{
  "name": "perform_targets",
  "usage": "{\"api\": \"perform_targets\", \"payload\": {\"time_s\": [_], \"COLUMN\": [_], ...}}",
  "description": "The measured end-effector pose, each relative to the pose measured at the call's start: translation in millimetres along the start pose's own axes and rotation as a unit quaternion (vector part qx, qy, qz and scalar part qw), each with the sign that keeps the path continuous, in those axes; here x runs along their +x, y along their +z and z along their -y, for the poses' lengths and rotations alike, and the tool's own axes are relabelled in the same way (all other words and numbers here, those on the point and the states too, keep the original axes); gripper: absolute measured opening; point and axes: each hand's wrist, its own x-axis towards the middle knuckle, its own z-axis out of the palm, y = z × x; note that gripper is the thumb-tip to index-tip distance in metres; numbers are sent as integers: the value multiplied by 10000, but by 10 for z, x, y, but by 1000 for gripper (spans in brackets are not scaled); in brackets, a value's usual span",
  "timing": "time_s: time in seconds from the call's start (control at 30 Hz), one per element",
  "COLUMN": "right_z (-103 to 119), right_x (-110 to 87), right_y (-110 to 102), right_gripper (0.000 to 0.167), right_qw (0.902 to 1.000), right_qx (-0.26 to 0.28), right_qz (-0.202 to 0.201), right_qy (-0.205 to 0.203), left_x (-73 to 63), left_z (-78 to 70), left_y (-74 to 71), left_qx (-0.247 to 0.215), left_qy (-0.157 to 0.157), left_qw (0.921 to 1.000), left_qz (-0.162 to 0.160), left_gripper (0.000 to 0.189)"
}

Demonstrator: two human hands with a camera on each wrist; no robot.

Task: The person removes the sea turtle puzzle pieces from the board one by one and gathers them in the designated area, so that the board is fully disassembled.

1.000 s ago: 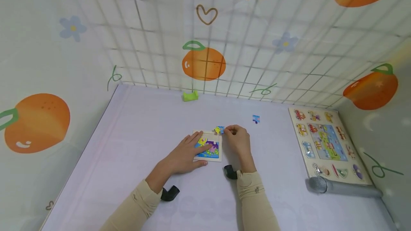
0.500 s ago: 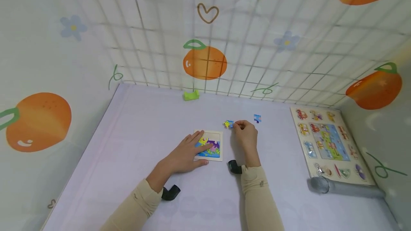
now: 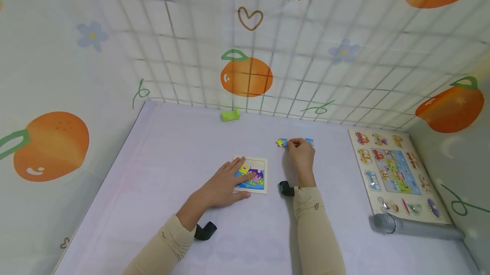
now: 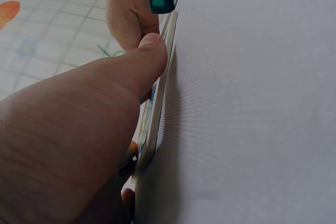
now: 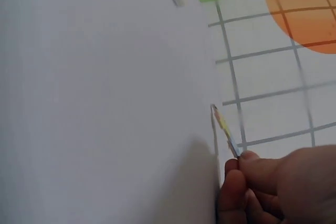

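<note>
My left hand [image 3: 223, 185] lies with straight fingers across a small square jigsaw board [image 3: 266, 181] with a bright picture in its lower part and bare wood along the top. In the left wrist view, the thumb [image 4: 152, 51] rests along the board's edge [image 4: 161, 98]. My right hand [image 3: 302, 158], beyond the board and to its right, pinches a yellow and blue jigsaw piece [image 3: 281, 143] between thumb and fingertips. The right wrist view shows that piece [image 5: 226, 127] edge-on. Another blue piece [image 3: 309, 141] on the table is partly hidden behind the right hand.
A light green block [image 3: 230, 115] stands near the back wall. To the right lies a larger picture board [image 3: 356, 173] with vehicle shapes, a grey microphone [image 3: 417, 227] along its near edge. Black devices [image 3: 205, 231] are worn at both wrists. A gridded, orange-printed sheet [image 3: 191, 45] borders the table.
The right hand has carried the yellow and blue jigsaw piece from the board's top right corner rightward and away, close to the other piece. The left hand stays on the board.
</note>
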Motion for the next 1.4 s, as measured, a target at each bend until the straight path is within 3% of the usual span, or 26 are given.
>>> {"api": "perform_targets", "payload": {"time_s": [0.4,0.83,1.03,1.4], "right_z": [27,7,-32,-33], "right_x": [127,193,172,131], "right_y": [-49,-58,-44,-3], "right_gripper": [25,25,27,48], "right_qw": [9995,9994,9993,9996], "right_qx": [63,102,161,-130], "right_qz": [11,-103,-265,62], "right_qy": [293,319,226,-233], "left_x": [7,-16,1,14], "left_z": [2,-14,-3,0], "left_y": [22,5,19,29], "left_qx": [-77,-130,-94,-22], "left_qy": [-159,-95,-65,-115], "left_qw": [9998,9999,9999,9999], "left_qz": [28,-23,-23,-17], "left_gripper": [65,65,65,65]}}
